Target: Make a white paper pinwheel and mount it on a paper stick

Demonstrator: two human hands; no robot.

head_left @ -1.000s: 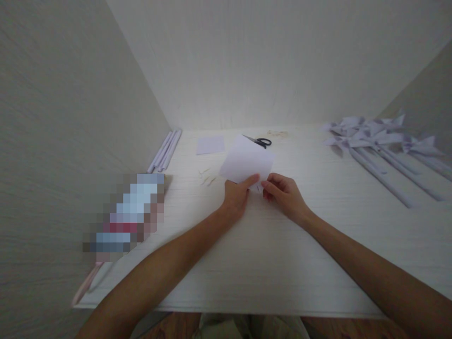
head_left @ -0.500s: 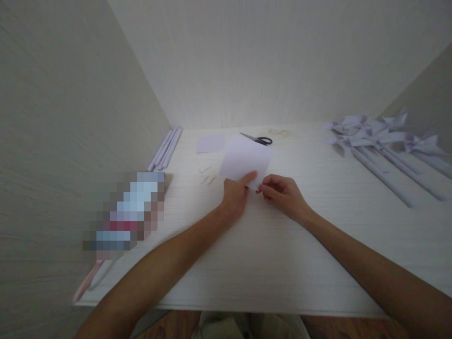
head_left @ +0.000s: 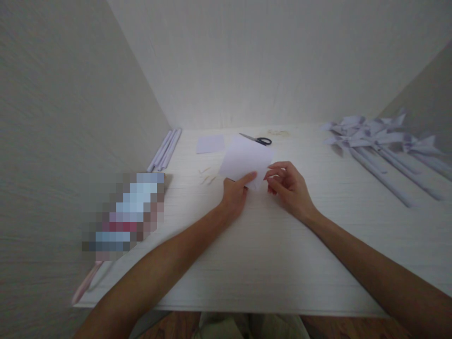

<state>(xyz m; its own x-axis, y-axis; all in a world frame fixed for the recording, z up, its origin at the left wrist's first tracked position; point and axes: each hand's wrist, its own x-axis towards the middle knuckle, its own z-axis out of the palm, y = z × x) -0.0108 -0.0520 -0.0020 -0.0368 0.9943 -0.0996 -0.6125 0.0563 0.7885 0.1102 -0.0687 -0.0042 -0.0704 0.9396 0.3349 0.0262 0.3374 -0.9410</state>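
A white sheet of paper (head_left: 245,159) is gripped at its near edge by my left hand (head_left: 237,192), the thumb lying on top and the other fingers beneath. My right hand (head_left: 287,188) is just beside the sheet's right edge, fingers curled loosely and apart, with nothing visible in them. Behind the sheet lie scissors (head_left: 263,141) with black handles, their blades partly covered by the paper. To the left of the sheet is a smaller square of white paper (head_left: 210,143), and nearer me are a few thin pale strips (head_left: 207,179).
Several rolled paper tubes (head_left: 165,149) lie at the back left, near a blurred-out object (head_left: 137,202) along the left edge. At the right rest several paper pinwheel-like shapes (head_left: 370,134) on paper sticks (head_left: 383,176). Walls enclose the white table (head_left: 247,273) at the back and sides.
My right hand has come away from the sheet's near corner, moving slightly right and up, and its pinched fingers have opened. My left hand stays on the paper.
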